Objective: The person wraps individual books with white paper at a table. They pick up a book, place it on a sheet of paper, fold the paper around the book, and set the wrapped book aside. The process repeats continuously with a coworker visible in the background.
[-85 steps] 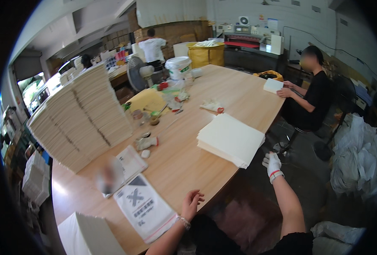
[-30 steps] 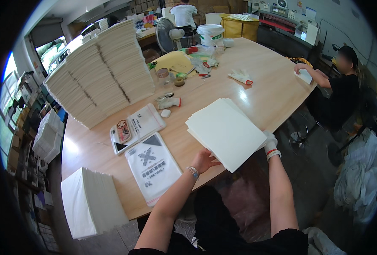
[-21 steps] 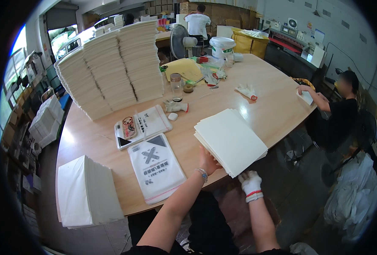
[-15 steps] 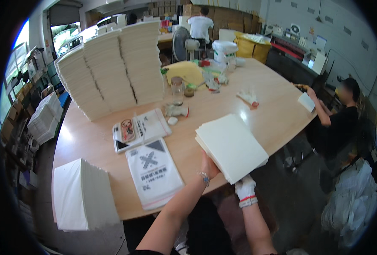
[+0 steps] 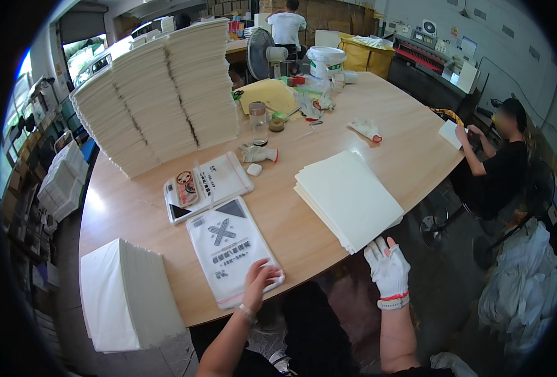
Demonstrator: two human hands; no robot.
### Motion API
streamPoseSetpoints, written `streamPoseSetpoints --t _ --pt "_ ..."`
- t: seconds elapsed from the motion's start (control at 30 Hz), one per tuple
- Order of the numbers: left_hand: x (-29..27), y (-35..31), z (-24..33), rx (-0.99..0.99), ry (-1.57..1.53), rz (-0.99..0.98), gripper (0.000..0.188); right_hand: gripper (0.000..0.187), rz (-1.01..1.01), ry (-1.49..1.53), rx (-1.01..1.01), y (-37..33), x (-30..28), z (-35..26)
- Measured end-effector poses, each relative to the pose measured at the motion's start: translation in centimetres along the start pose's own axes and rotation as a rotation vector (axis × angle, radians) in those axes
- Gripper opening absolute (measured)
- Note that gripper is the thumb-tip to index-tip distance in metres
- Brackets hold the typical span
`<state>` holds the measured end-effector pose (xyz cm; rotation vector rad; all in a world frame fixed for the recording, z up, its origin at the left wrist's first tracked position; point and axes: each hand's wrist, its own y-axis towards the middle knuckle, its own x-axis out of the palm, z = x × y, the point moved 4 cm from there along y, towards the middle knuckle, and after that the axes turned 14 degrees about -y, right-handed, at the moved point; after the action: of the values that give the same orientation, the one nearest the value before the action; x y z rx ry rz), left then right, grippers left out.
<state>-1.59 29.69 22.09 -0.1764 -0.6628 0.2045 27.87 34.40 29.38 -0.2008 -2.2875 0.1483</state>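
Note:
A short pile of cream paper sheets (image 5: pixel 350 201) lies on the table, its edges slightly uneven. My right hand (image 5: pixel 389 267), in a white knit glove with a red band and a bare fingertip showing, is just off the pile's near corner by the table edge; its fingers are extended and it grips nothing. Bare and wearing a bracelet, my left hand (image 5: pixel 259 284) is over the near end of a white printed plastic packet (image 5: pixel 225 235), fingers loosely apart. Whether it touches the packet I cannot tell. A second packet (image 5: pixel 228 178) lies behind, with a patterned phone-like case (image 5: pixel 186 188) on it.
A tall paper stack (image 5: pixel 159 94) stands far left, another (image 5: pixel 124 295) at the near left corner. A glass jar (image 5: pixel 258 122), loose gloves (image 5: pixel 366 131), a white bucket (image 5: pixel 326 61) and a fan (image 5: pixel 261 55) are further back. A co-worker (image 5: pixel 501 151) sits at right holding paper.
Both hands have let go of the paper pile, which now rests on the table. My left hand has moved left to the packet; my right has drawn slightly right, off the pile's corner.

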Motion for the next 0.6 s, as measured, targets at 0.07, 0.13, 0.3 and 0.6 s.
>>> streamPoseSetpoints --t 0.07,0.13,0.3,0.6 --pt "-4.3 -4.5 1.8 0.182 0.173 0.183 0.034 0.047 -0.006 -0.010 0.038 -0.5 0.7 -0.2" --pt "-7.6 -9.3 2.5 0.241 0.065 0.289 0.029 0.052 -0.046 -0.068 0.058 -0.7 1.2 -0.2" --pt "-12.9 -17.6 1.1 0.248 0.109 0.421 0.022 0.042 0.046 -0.082 0.024 -0.4 1.4 -1.3" --pt "-12.7 -22.3 0.6 0.294 0.101 0.221 0.020 0.030 0.092 -0.202 0.180 1.9 0.6 -0.3"
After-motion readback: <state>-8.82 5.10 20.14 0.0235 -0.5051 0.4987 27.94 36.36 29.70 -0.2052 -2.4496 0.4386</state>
